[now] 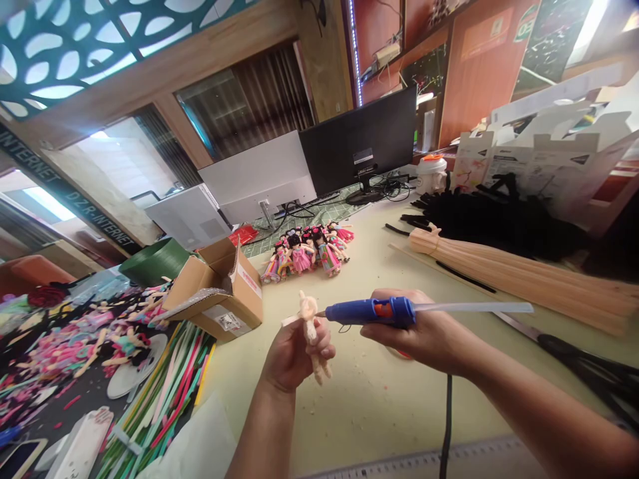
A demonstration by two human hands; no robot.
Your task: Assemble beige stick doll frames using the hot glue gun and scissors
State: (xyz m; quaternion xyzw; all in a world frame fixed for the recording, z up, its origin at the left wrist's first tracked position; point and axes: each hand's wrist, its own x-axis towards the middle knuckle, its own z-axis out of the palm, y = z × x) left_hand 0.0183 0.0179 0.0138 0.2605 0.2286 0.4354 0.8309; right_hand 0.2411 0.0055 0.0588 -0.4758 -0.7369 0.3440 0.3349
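Note:
A small cream doll body (309, 306) of fuzzy stems is pinched between the fingers of my left hand (294, 356), its legs hanging below. My right hand (424, 329) is wrapped round a blue glue gun (359, 311), which has a clear glue stick (474, 307) jutting from its back. The gun's nozzle points left and is at the doll's upper body; whether they touch is hard to tell. A black cord (448, 426) runs down below my right hand.
Finished dolls (302, 253) stand beyond my hands, an open cardboard box (227, 293) to their left. Coloured stems (164, 399) lie at left. Peach stems (519, 273), black stems (499, 216) and black-handled scissors (574, 352) are at right. Monitors (359, 143) stand behind.

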